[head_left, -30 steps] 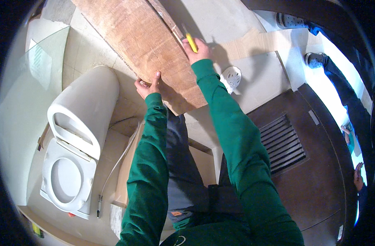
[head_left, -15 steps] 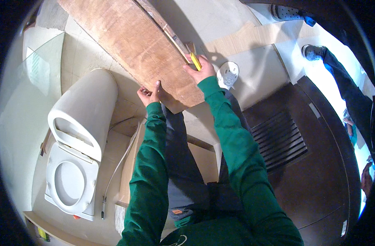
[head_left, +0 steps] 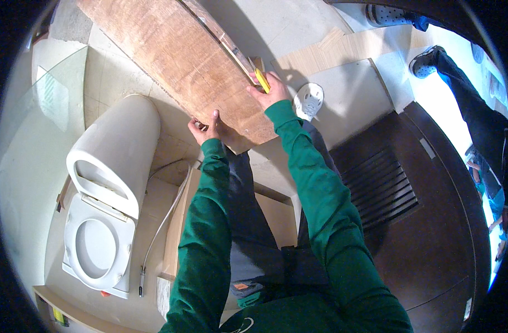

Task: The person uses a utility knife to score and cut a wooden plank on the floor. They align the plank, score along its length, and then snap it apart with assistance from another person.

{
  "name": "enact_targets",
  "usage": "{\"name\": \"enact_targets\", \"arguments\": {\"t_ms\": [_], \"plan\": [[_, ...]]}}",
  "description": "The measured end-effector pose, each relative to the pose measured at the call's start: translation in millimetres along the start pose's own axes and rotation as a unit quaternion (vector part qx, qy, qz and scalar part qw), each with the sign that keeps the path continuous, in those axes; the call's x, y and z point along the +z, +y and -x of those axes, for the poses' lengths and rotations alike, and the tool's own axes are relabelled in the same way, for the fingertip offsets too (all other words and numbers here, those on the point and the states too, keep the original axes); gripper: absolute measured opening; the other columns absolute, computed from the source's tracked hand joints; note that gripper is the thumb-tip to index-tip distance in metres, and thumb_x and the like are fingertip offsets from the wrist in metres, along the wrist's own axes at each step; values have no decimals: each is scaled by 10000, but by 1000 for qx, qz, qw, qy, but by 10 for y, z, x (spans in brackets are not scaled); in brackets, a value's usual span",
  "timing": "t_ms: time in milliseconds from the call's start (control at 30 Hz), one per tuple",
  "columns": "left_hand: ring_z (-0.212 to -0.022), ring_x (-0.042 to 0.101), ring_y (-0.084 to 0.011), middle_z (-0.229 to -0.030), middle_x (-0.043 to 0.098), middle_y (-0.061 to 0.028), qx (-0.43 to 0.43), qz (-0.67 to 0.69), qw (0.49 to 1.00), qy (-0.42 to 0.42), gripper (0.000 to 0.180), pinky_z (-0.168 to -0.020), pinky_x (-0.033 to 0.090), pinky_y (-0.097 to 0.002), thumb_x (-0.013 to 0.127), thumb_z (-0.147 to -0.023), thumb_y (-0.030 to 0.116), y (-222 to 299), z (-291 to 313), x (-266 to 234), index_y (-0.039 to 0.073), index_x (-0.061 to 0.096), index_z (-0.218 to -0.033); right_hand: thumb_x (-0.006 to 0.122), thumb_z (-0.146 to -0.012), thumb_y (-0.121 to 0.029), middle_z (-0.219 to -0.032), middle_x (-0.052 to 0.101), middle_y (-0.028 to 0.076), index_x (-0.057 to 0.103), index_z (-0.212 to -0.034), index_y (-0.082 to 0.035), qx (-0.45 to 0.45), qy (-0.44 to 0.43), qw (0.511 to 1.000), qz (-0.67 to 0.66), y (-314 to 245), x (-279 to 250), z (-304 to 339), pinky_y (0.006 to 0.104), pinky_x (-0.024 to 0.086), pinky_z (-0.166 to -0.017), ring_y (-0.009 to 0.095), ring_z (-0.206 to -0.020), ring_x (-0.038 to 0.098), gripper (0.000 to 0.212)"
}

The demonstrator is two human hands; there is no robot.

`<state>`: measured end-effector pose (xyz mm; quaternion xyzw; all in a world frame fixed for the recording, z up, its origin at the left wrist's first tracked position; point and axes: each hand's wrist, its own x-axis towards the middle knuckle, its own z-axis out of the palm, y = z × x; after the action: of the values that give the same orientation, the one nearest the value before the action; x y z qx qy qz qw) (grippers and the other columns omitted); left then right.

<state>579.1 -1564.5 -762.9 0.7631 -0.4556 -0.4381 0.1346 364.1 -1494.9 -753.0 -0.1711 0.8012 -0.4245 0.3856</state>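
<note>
A long brown plywood board [head_left: 170, 55] slopes from the upper left down to my legs. At its near left edge is my left hand [head_left: 208, 132], thumb up against the board's face and fingers curled at the edge; a small, unclear thing shows among those fingers. My right hand [head_left: 273, 93] is closed around a yellow-handled tool [head_left: 262, 81] that looks like a utility knife, beside the board's right edge. A narrow wooden strip [head_left: 223, 40] runs along that edge. The fingertips of my right hand are partly hidden.
On the left stands a white toilet [head_left: 118, 150] with a glass panel [head_left: 59, 127] beyond it. A pen [head_left: 142, 282] and a hose [head_left: 165, 219] lie beside it. To the right is a dark slatted door [head_left: 409, 233]. Another person's leg [head_left: 464, 89] shows at the far right.
My hands and the board hold nearly the same place; the yellow tool has shifted very slightly left. At the far right, the other person's leg and foot have moved a little.
</note>
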Motion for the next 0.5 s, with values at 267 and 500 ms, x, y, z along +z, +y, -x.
{"name": "enact_targets", "arguments": {"t_ms": [267, 500], "plan": [[-760, 504, -179, -878, 490, -71, 17, -17, 1000, 1, 757, -678, 458, -326, 869, -567, 406, 12, 13, 3, 57, 436, -1081, 741, -721, -89, -883, 549, 27, 644, -1050, -93, 23, -2, 1000, 4, -9, 1, -5, 239, 480, -630, 109, -763, 564, 343], [-805, 499, -195, -895, 491, -73, 0, -39, 999, 2, 823, -705, 454, -336, 856, -547, 476, -78, -37, -14, 64, 435, -1121, 737, -726, -87, -877, 555, 35, 643, -1052, -88, 7, -3, 1000, -8, 27, 13, -4, 240, 491, -633, 111, -719, 572, 339]]}}
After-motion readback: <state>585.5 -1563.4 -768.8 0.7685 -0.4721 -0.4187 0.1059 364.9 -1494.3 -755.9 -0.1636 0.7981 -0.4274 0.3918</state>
